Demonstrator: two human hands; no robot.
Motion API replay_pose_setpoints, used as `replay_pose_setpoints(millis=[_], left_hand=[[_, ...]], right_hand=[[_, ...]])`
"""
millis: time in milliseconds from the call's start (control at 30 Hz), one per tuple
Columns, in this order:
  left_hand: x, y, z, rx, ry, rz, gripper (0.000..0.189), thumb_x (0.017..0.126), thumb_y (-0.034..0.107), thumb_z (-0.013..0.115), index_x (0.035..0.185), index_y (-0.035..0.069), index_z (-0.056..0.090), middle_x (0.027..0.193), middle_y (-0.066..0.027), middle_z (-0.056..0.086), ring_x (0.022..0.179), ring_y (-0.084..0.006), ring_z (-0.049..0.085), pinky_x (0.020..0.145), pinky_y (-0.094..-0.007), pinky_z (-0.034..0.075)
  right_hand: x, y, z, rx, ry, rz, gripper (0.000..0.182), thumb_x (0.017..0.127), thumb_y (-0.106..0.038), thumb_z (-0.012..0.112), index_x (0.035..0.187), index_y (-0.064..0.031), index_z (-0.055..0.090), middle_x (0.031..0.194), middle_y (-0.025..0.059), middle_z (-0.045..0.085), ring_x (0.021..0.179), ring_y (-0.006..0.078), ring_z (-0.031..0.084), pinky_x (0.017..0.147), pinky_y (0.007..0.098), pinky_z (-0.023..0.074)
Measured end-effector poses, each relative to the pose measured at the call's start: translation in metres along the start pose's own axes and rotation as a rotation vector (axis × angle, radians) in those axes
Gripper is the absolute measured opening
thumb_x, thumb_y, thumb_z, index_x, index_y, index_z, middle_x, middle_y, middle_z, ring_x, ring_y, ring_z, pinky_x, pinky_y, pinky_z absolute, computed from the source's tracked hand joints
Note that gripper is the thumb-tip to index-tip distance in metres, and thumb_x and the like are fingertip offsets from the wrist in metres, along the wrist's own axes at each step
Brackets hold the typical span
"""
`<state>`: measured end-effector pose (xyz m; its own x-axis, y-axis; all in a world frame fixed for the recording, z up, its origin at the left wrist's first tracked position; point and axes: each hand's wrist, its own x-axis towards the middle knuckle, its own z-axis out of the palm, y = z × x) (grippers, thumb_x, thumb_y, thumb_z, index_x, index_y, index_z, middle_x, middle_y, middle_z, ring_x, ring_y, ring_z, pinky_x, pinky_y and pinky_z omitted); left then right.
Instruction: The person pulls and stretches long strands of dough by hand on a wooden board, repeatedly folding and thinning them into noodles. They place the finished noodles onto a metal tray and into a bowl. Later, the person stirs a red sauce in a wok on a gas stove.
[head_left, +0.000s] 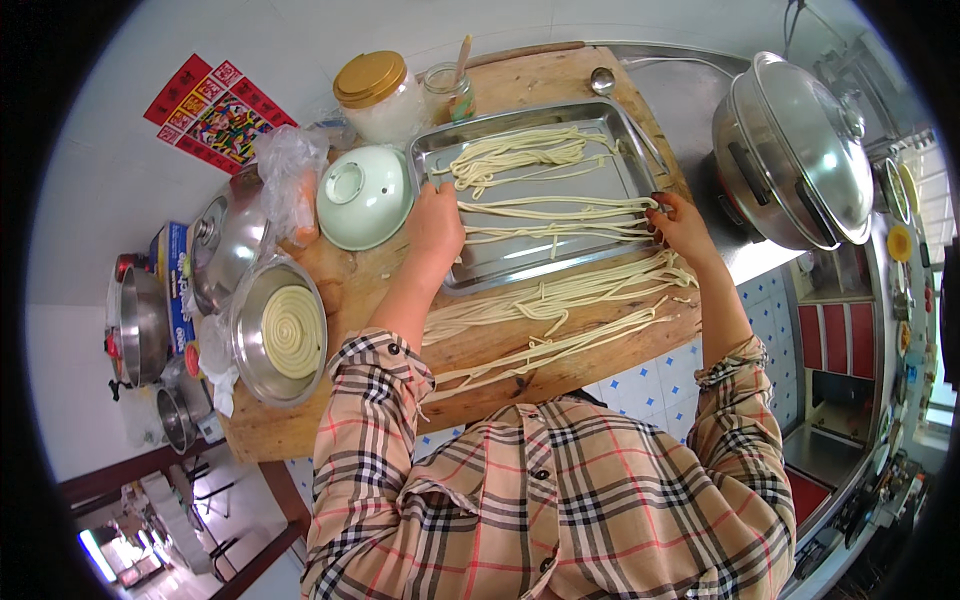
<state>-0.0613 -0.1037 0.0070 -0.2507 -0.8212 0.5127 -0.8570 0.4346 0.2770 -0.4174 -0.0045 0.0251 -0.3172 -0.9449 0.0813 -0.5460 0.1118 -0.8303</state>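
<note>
My left hand (436, 225) is closed on one end of several long dough noodles (555, 229) at the left side of a rectangular steel tray (577, 264). At the tray's right rim, my right hand (675, 225) holds their other end, so the strands stretch between both hands over the tray. A folded bundle of noodles (525, 154) lies in the tray's far part. On the wooden board nearer me lie more strands (555, 300) in a wide bundle, with a thinner row (555, 349) beside them. The ends inside my fists are hidden.
A steel bowl with coiled dough (292, 334) stands at left, near a pale green bowl turned upside down (365, 199). Behind are a gold-lidded jar (371, 79), a glass jar (450, 94) and a ladle (602, 81). A large lidded steel pot (795, 150) stands right of the board.
</note>
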Motion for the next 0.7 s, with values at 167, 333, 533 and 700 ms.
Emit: replay_pose_setpoints(millis=[167, 333, 533, 700], left_hand=[[-0.013, -0.012, -0.02, 0.086, 0.026, 0.012, 0.012, 0.07, -0.002, 0.053, 0.08, 0.003, 0.057, 0.081, -0.0135, 0.056, 0.08, -0.0331, 0.057, 0.064, -0.0439, 0.047], [-0.039, -0.005, -0.021, 0.138, -0.31, 0.212, 0.01, 0.073, 0.007, 0.055, 0.08, 0.004, 0.063, 0.083, -0.0141, 0.06, 0.083, -0.0301, 0.059, 0.067, -0.0411, 0.048], [-0.034, -0.036, 0.003, 0.214, -0.409, 0.14, 0.016, 0.067, -0.001, 0.059, 0.083, 0.003, 0.061, 0.087, -0.0161, 0.061, 0.084, -0.0341, 0.059, 0.072, -0.0422, 0.048], [-0.034, -0.029, -0.013, 0.184, -0.449, 0.08, 0.011, 0.07, 0.015, 0.066, 0.078, 0.007, 0.067, 0.085, -0.0163, 0.064, 0.079, -0.0312, 0.063, 0.067, -0.0405, 0.05]], right_hand=[[-0.012, -0.008, 0.009, -0.276, 0.154, -0.199, 0.032, 0.079, -0.012, 0.059, 0.11, -0.0045, 0.056, 0.077, 0.0136, 0.062, 0.07, 0.0272, 0.061, 0.064, 0.0349, 0.0463], [-0.014, -0.005, 0.011, -0.369, 0.215, -0.422, 0.028, 0.076, -0.004, 0.053, 0.103, -0.006, 0.06, 0.089, 0.0165, 0.062, 0.084, 0.0366, 0.057, 0.074, 0.0411, 0.0459], [-0.018, -0.012, 0.044, -0.496, 0.26, -0.574, 0.03, 0.075, 0.0, 0.049, 0.102, -0.0054, 0.06, 0.093, 0.0165, 0.062, 0.087, 0.0358, 0.056, 0.075, 0.042, 0.0455], [-0.014, -0.012, 0.039, -0.389, 0.288, -0.472, 0.031, 0.078, -0.004, 0.049, 0.108, -0.0061, 0.057, 0.087, 0.0163, 0.063, 0.082, 0.0359, 0.059, 0.072, 0.0431, 0.047]])
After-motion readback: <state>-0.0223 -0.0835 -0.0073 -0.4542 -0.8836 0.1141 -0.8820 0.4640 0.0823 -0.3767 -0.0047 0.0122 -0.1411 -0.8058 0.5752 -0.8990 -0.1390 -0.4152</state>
